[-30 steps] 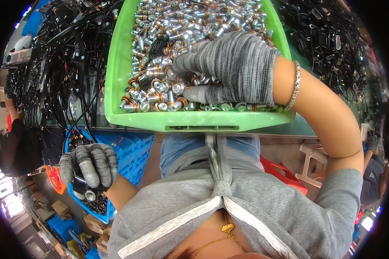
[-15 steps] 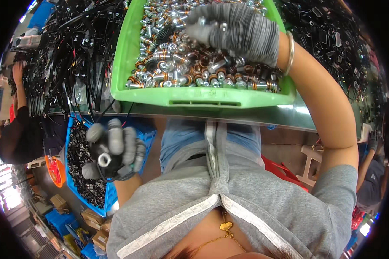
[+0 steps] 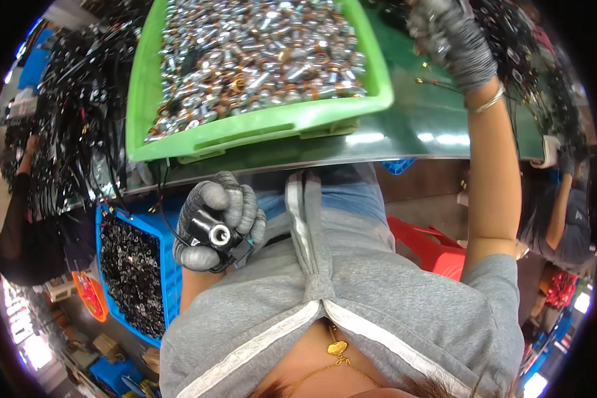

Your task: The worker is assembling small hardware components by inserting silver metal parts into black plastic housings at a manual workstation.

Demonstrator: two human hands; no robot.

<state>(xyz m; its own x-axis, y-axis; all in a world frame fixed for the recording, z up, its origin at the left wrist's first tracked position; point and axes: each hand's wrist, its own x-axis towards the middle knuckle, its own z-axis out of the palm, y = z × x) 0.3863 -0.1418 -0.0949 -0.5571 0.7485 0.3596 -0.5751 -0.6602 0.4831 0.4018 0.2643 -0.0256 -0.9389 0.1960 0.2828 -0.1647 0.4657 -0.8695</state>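
- Down at lap level, the left hand (image 3: 220, 222) is seen in a grey knit glove, fingers curled tight around a small black part with a shiny metal socket end (image 3: 215, 233).
- A thin black wire (image 3: 164, 212) is seen running up from that part toward the table edge.
- Just beside the left hand, on its outer side, a blue crate (image 3: 169, 265) is parked, filled with dark little parts.
- Up on the table (image 3: 438, 136), a green tray (image 3: 259, 126) is heaped with silver and copper-coloured metal fittings (image 3: 259, 46).
- The tray's near rim is set close to the table edge, right above the lap.
- The right hand (image 3: 452, 41), gloved in grey too, is raised over the table to the right of the tray, clear of its rim.
- Its fingers are bent inward; whether anything is pinched between them cannot be told.
- A silver bangle (image 3: 487, 103) is worn at the right wrist.
- Black cables (image 3: 60, 126) are piled thick on the table left of the tray, and more lie at far right.
- A red plastic stool (image 3: 428, 249) is glimpsed beside the right leg.
- At far left, another person's dark sleeve (image 3: 16, 219) is caught at the rim.
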